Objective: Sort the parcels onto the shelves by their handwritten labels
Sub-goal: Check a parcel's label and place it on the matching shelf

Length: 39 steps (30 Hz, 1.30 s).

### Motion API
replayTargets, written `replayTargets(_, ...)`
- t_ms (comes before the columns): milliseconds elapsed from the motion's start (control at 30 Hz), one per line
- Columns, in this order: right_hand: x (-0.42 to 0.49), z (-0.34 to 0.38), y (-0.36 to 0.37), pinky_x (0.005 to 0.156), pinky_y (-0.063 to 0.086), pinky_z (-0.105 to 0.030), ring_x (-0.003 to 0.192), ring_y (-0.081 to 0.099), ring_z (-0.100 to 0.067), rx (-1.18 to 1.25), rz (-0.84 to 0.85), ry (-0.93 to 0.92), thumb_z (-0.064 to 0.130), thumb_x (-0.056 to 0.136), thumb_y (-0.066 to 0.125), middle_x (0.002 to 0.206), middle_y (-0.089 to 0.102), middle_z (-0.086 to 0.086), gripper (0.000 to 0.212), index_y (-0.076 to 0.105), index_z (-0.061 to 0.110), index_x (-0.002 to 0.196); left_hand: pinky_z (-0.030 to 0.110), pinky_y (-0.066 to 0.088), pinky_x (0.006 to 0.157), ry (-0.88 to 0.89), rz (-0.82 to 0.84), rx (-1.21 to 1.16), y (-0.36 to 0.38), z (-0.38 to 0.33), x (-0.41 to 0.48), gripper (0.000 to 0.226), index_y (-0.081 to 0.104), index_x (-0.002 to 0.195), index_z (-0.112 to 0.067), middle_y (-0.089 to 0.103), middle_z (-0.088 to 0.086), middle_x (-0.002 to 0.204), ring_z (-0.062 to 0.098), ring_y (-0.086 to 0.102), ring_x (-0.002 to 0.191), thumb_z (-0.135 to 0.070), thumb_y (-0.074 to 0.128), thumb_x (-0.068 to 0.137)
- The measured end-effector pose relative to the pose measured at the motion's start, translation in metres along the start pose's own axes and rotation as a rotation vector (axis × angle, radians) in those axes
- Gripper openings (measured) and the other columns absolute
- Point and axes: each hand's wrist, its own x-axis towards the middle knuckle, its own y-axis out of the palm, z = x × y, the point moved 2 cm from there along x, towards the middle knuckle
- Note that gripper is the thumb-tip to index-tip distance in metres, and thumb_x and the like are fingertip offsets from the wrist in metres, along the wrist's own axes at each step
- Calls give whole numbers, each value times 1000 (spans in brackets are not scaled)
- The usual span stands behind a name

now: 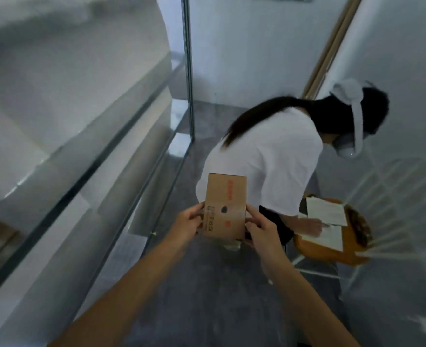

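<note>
parcel (225,206) label blurred; both hands grip it.

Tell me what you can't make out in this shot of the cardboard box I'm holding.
- Small brown cardboard box, head view: printed marks too small and blurred to read; no handwritten label visible on this face.
- Its lower edges: covered by the left hand and right hand.
- Grey metal shelves at left: motion blur hides their contents.
- White paper sheets on the orange chair: writing too small.
</note>
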Motion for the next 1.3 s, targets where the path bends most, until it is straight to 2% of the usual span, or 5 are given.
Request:
replayTargets(433, -114, 231, -6, 52, 42, -3, 72, 59, 7, 64, 19, -443, 6, 94, 41, 82, 62, 13, 46, 48, 22, 136, 31, 51, 86, 434, -137, -143, -45, -202, -120, 36, 53, 131, -16, 60, 16, 128, 23, 58, 105, -9, 39, 98)
replayTargets(633, -158, 252, -3, 98, 47, -51, 100, 61, -27, 179, 55, -461, 2, 96, 39, 90, 62, -21, 47, 45, 19, 139, 18, 48, 61, 492, -88, -272, -55, -216, -164, 35, 48, 133, -22, 63, 6, 121, 4, 59, 86, -21, 39, 100)
replayTargets(900, -197, 254, 8, 79, 58, -34, 94, 66, -9, 221, 117, -513, 4, 98, 40, 86, 70, 1, 40, 50, 15, 135, 27, 43, 73, 379, 100, -258, -76, -200, -207, 52, 46, 135, -12, 60, 9, 114, 17, 55, 84, -47, 33, 97)
replayTargets(1033, -223, 254, 13, 82, 55, -32, 102, 60, -11, 196, 175, -564, 5, 97, 41, 99, 65, -1, 41, 52, 22, 133, 45, 39, 108, 406, 45, -272, -91, -188, -234, 52, 51, 131, -8, 58, 13, 131, 31, 52, 122, -43, 35, 96)
replayTargets(1300, -273, 250, 31, 89, 53, -52, 91, 64, -22, 204, 317, -602, 4, 96, 43, 90, 62, -2, 42, 52, 19, 134, 25, 52, 87, 463, -80, -333, -111, -164, -308, 50, 55, 129, -8, 62, 11, 125, 21, 57, 107, -42, 39, 95)
